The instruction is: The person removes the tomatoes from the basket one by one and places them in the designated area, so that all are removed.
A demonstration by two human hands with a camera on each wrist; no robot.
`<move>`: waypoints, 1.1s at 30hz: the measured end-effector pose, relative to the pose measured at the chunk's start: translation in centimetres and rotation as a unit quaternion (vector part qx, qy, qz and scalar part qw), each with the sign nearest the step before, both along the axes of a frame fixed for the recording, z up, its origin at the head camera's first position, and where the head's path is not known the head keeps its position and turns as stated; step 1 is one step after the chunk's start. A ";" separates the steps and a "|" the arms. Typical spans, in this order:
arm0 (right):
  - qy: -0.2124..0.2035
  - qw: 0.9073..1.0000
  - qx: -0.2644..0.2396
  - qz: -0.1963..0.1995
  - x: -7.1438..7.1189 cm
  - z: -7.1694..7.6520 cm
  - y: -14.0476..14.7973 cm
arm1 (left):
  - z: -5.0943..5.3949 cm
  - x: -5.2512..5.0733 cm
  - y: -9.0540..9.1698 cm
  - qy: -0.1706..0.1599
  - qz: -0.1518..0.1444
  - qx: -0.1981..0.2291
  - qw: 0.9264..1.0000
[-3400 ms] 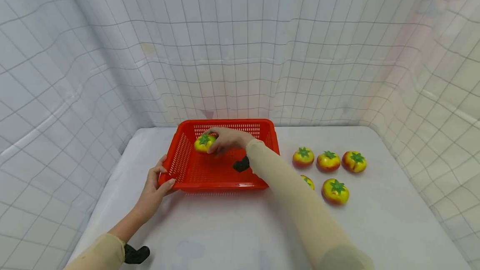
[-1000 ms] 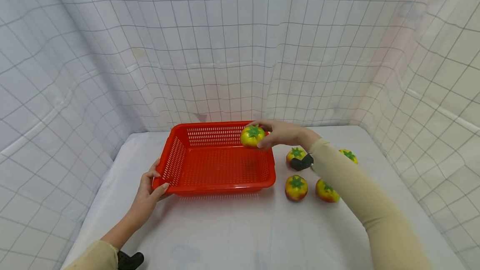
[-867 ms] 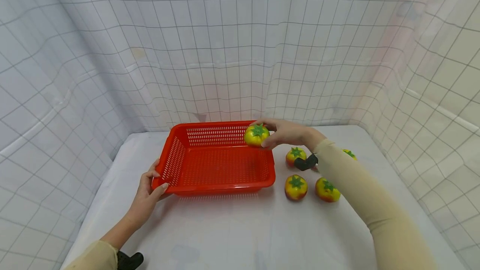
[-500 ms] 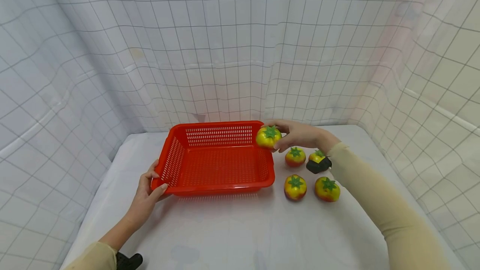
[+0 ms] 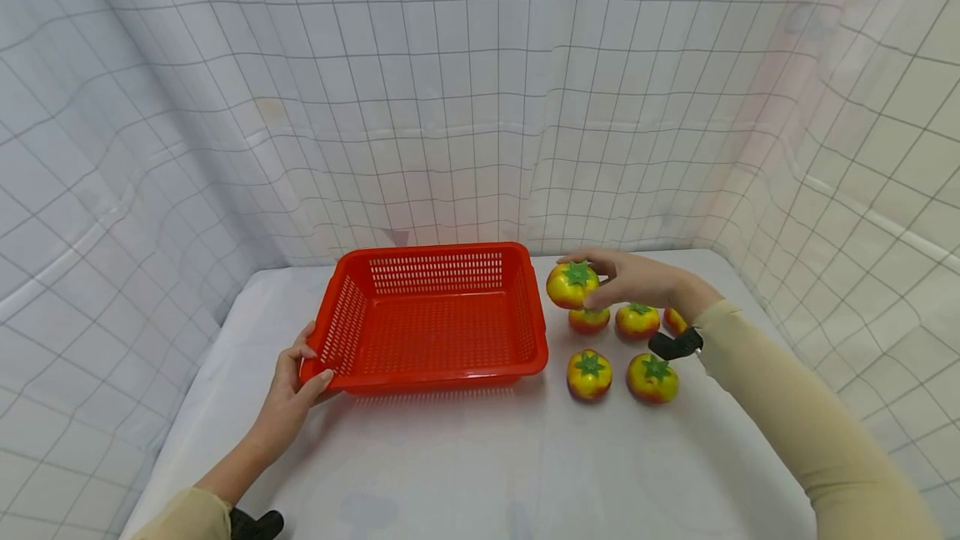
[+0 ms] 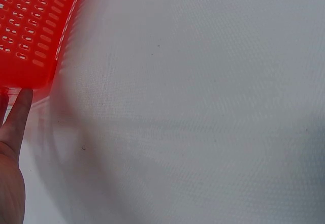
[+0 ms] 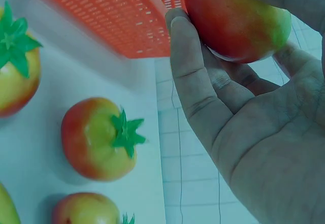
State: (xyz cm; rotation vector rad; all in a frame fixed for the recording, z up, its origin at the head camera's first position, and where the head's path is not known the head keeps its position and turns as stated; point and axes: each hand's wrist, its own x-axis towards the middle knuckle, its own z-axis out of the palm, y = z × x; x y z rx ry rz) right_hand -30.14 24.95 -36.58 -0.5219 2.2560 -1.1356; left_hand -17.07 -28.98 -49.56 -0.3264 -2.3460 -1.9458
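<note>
My right hand (image 5: 633,280) holds a yellow-and-red tomato (image 5: 572,285) with a green star-shaped calyx just off the right side of the red basket (image 5: 450,375). Thumb and fingers curve around the tomato (image 7: 238,21) in the right wrist view, where it is off the table. At the basket's near left corner, my left hand (image 5: 288,394) grips the rim, thumb at the front and fingers at the left side. The left wrist view shows the basket's perforated wall (image 6: 30,36) and only part of that hand (image 6: 12,168). Nothing lies inside the basket.
Several more tomatoes lie on the white table right of the basket, among them one in the front row (image 5: 589,375) and another beside it (image 5: 652,379). One at the far right (image 5: 675,322) is partly hidden by my right hand. Gridded white curtains (image 5: 480,107) enclose the table.
My right hand has lifted the tomato out of the basket and carried it rightward past the rim, over the table's right part. My left hand keeps its grip on the basket corner.
</note>
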 end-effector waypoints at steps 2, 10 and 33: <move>0.005 1.000 0.013 -0.010 0.2 -0.1 0.7 | 0.0 0.0 0.0 -0.002 0.000 0.001 1.000; 0.016 0.999 0.021 -0.030 1.1 -0.7 3.9 | -0.1 -0.1 0.0 0.001 0.001 0.001 1.000; -0.039 0.996 -0.068 -0.050 3.7 -2.5 10.8 | 0.1 -0.2 0.0 -0.003 -0.001 0.010 1.000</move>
